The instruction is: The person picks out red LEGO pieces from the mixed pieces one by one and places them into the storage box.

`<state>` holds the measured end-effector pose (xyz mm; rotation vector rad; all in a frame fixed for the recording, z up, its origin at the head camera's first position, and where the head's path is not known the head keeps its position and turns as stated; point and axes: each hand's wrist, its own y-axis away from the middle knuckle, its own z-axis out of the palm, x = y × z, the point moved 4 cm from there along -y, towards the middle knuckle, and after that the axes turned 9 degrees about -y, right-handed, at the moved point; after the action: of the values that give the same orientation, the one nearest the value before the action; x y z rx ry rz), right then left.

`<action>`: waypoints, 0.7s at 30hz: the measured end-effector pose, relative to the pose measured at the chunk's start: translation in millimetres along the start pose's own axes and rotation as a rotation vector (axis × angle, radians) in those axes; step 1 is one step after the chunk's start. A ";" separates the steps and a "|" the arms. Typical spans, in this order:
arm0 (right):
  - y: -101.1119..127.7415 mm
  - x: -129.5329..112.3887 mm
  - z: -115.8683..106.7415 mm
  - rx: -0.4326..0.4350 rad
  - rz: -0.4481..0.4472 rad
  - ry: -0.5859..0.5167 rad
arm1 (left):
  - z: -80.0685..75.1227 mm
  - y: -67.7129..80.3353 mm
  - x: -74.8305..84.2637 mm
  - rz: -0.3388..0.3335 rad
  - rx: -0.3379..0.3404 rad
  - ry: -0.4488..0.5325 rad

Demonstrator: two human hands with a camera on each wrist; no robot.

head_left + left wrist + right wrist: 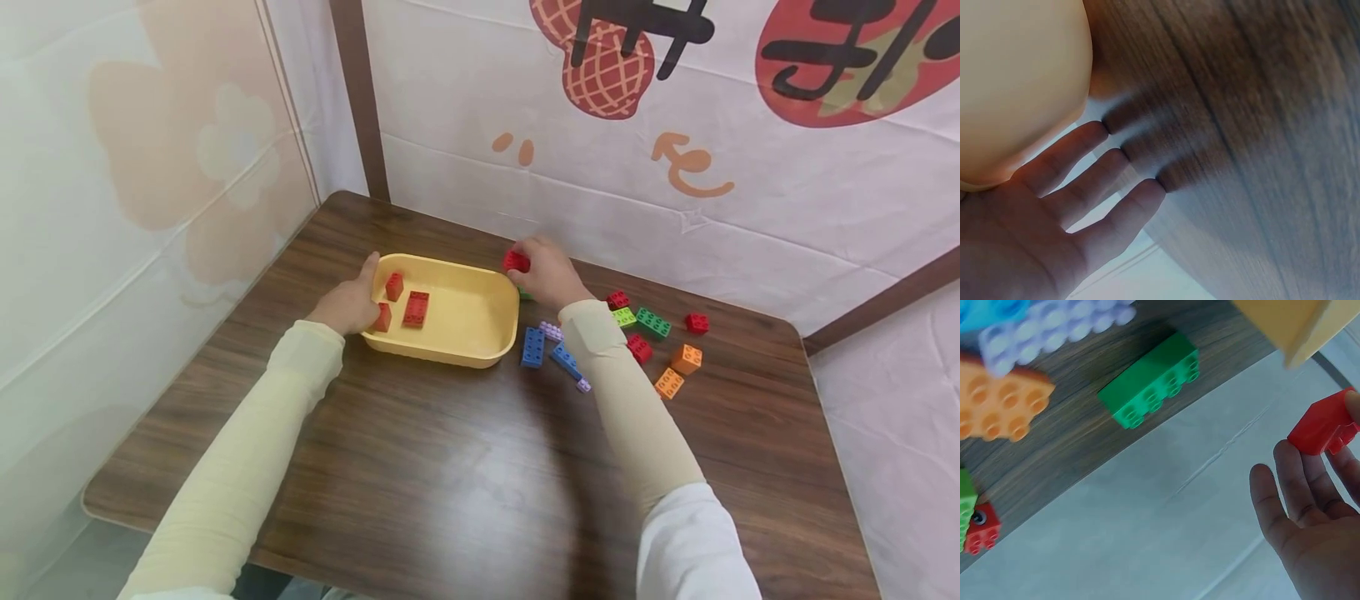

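Sleeves in pale yellow cover both your arms as they reach out over the dark brown wooden table [465, 492]. Your left hand [347, 304] rests against the near left side of the yellow plastic tub [468, 321]. In the left wrist view its fingers [1110, 215] are straight and a little apart, flat by the tub wall, and they grip nothing.

Inside the tub you have three red toy bricks [415, 308] near the left side.

Just to the right of the tub, a blue toy brick [533, 347] lies on the table, with a second blue brick [566, 360] and a small purple brick [551, 331] close to your right arm. Past your arm sit two orange bricks [678, 371], a dark green brick [653, 322], a light green brick [623, 317] and a few loose red bricks [697, 322].

Farther back, your right hand [543, 271] is just past the far right corner of the tub. It pinches a small red toy brick [1322, 423] in its fingertips, lifted off the table. The other fingers [1272, 503] are spread and loose. A green brick [1150, 381] lies on the table under that hand.

Behind the table hangs a white cloth [637, 167] with a peanut and a strawberry drawn on it.
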<state>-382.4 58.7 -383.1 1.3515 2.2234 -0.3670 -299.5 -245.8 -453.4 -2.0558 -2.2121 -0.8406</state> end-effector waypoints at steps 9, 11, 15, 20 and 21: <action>-10.2 -28.7 22.7 -0.013 -0.062 -0.003 | -0.6 0.2 -1.1 -0.009 -0.002 0.002; -13.2 -36.0 27.4 -0.021 -0.077 0.012 | -0.3 -0.7 -1.9 -0.009 0.001 -0.001; -17.7 -49.1 36.1 -0.051 -0.103 0.042 | -0.4 -0.9 -1.6 -0.001 0.008 -0.003; -22.2 -57.0 49.8 -0.103 -0.102 0.077 | -1.3 1.5 0.3 -0.005 -0.004 -0.003; -22.9 -57.9 52.3 -0.110 -0.101 0.082 | -1.7 2.1 0.7 -0.005 -0.007 -0.003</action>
<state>-366.2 -20.0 -395.6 1.2206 2.3486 -0.2243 -298.2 -245.8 -450.9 -2.0567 -2.2203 -0.8471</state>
